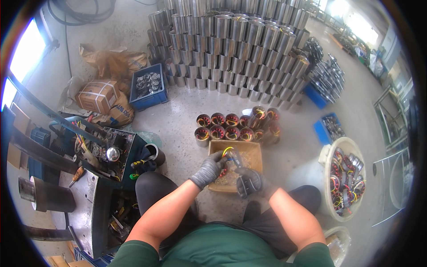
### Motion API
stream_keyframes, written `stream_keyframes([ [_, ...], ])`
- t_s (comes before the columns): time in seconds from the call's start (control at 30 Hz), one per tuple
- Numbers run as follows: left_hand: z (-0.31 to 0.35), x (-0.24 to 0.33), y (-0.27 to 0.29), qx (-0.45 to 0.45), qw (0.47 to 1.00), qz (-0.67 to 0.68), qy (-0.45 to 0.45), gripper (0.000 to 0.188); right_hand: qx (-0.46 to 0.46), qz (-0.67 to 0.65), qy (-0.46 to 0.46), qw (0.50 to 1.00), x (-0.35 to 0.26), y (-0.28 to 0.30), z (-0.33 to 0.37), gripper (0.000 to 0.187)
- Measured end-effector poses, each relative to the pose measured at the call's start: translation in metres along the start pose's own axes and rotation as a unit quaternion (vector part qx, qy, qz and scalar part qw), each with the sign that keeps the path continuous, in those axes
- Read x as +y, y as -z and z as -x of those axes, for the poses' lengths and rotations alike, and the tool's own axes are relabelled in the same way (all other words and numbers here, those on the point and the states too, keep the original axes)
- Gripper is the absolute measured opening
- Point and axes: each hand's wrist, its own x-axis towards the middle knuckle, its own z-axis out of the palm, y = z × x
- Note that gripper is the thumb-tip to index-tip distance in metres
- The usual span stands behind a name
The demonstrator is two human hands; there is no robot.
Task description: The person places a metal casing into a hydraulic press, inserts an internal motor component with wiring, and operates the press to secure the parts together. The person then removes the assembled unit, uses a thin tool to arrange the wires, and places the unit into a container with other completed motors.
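Over the cardboard box [258,167], my left hand [211,170], in a grey knit glove, pinches a bundle of yellow wires [228,150] between its fingertips. Below those wires, partly hidden by the hand, shows the red-dotted winding of a motor stator [223,171]. My right hand [250,182], in a dark-palmed glove, is closed around a slim dark hand tool [237,161] that points up toward the wires. The tool's tip is blurred, so its kind is unclear. Just beyond the box, rows of round dark-cased stators [217,131] with red windings and yellow leads stand on the floor.
Stacked steel cylinders [227,49] form a wall behind. To my left are a machine bench [84,196], a screwdriver [77,175] and a blue crate of metal parts [149,86]. On the right stands a white tub [328,178] full of wired stators, near blue bins [329,128].
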Motion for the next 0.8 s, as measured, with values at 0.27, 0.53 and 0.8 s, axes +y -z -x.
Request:
stream_keyframes([
  [0.27,0.007,0.012,-0.001,-0.004,0.999,-0.020,-0.026,0.022,0.012,0.055,0.013,0.998,-0.003,-0.007,0.004,0.047],
  [0.53,-0.002,-0.017,0.000,0.045,0.995,-0.077,-0.039,0.023,0.012,-0.003,0.057,0.998,0.018,-0.006,0.000,0.028],
  [0.8,-0.011,-0.024,0.000,0.123,0.990,-0.061,-0.043,0.015,0.062,0.062,0.088,0.992,0.041,0.019,-0.019,0.043],
])
